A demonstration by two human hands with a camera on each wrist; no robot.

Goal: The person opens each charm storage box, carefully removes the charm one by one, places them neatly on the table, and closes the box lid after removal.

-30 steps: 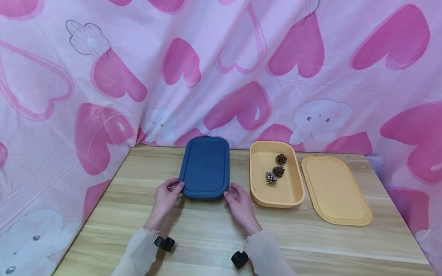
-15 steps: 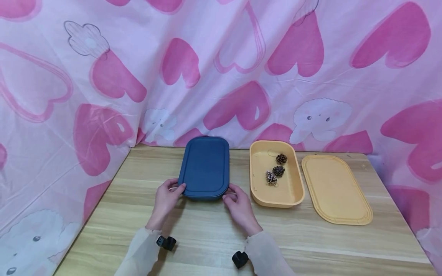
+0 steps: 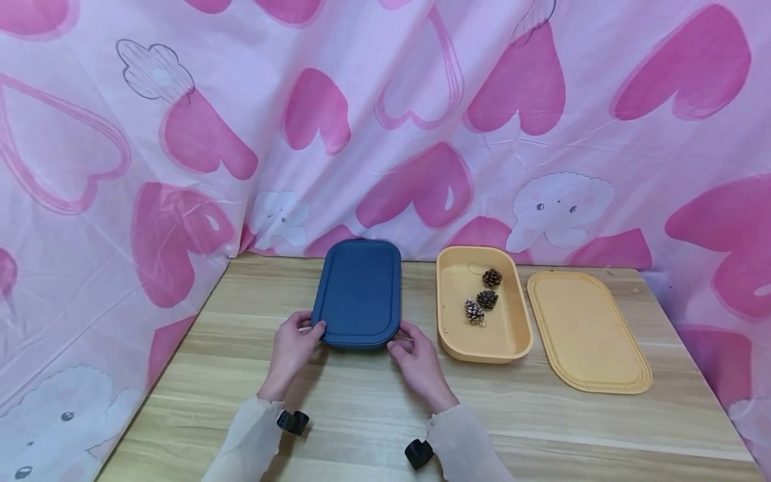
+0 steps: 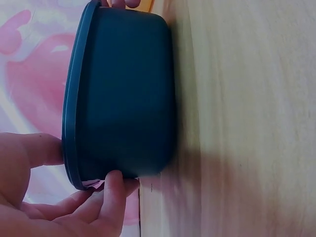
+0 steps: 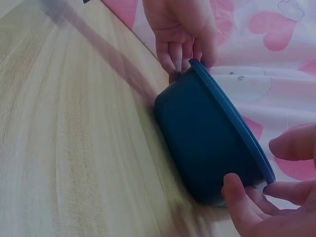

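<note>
A dark blue rectangular box (image 3: 359, 294) with its lid on stands on the table, left of centre. My left hand (image 3: 295, 345) grips its front left corner. In the left wrist view the thumb (image 4: 47, 149) presses the lid's edge, while the fingers (image 4: 114, 187) bend below the rim against the side. At the front right corner is my right hand (image 3: 417, 358). Its fingers (image 5: 234, 187) curl against the box wall and under the lid's rim in the right wrist view, and the thumb (image 5: 294, 144) is held off the lid. The inside of the box is hidden.
To the right, a yellow open box (image 3: 482, 348) holds three pine cones (image 3: 486, 299). Its matching yellow lid (image 3: 587, 331) lies flat beside it. A pink heart-patterned cloth (image 3: 409, 100) hangs along the back and sides of the wooden table (image 3: 355, 415).
My right thumb has slid off the lid's corner toward the front. My left thumb has shifted slightly rightward at the lid's edge. Both boxes stay in place.
</note>
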